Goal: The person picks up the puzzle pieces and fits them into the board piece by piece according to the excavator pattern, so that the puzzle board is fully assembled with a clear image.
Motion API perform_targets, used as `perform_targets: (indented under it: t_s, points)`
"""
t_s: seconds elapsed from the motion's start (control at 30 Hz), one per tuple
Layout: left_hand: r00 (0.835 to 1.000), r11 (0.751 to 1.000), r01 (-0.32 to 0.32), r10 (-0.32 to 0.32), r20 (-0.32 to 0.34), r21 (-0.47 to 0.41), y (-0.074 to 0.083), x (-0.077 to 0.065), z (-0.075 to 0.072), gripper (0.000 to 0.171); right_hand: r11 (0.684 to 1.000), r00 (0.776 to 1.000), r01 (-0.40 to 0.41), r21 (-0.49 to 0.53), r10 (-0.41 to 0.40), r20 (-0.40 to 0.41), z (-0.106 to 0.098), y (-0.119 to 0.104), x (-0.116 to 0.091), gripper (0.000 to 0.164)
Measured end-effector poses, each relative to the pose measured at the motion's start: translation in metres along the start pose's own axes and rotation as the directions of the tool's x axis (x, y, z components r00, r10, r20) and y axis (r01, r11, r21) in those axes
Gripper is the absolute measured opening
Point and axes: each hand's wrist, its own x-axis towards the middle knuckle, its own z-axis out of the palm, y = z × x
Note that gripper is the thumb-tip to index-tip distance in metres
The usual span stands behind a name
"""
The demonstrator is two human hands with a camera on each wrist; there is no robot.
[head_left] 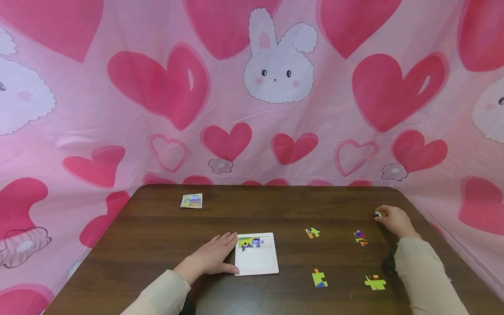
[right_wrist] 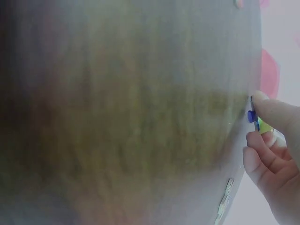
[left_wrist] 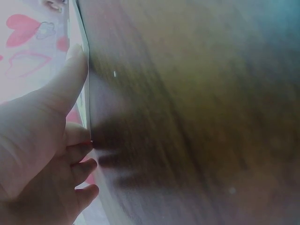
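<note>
My left hand rests against the left edge of a white square puzzle tray, fingers straight and thumb at its lower corner. Joined puzzle pieces in green, yellow and purple lie along the tray's upper part. Far to the right, my right hand pinches a small puzzle piece between thumb and fingers, at the table surface. Blue and green show on that piece in the right wrist view. In the left wrist view, the left hand touches the tray's edge with thumb and fingertips.
Loose puzzle pieces lie between the tray and my right arm: an upper one, a lower one, a green one and a multicoloured one. A small picture card lies at the back left of the brown table.
</note>
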Motion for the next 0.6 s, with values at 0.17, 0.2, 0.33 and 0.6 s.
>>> perform_targets:
  t_s: [0.17,0.2,0.33,0.6]
  points:
    - [1.0,1.0,0.009,-0.009,0.007,-0.004,0.0,0.0,0.0,0.089,0.999,0.999,-0.036,0.031,0.036,0.01,-0.002,0.0,0.001,0.025]
    - [1.0,1.0,0.01,-0.01,0.008,-0.004,0.0,0.0,0.0,0.089,0.998,0.999,-0.039,0.042,0.039,0.007,-0.002,-0.001,0.001,0.025]
    - [1.0,1.0,0.013,-0.013,0.01,-0.006,0.0,0.0,0.0,0.089,0.992,0.998,-0.058,0.11,0.06,-0.019,-0.004,-0.003,0.0,0.023]
    - [1.0,1.0,0.011,-0.011,0.006,-0.01,-0.001,0.001,0.002,0.089,0.92,0.995,-0.097,0.381,0.099,0.013,-0.005,-0.025,0.01,0.027]
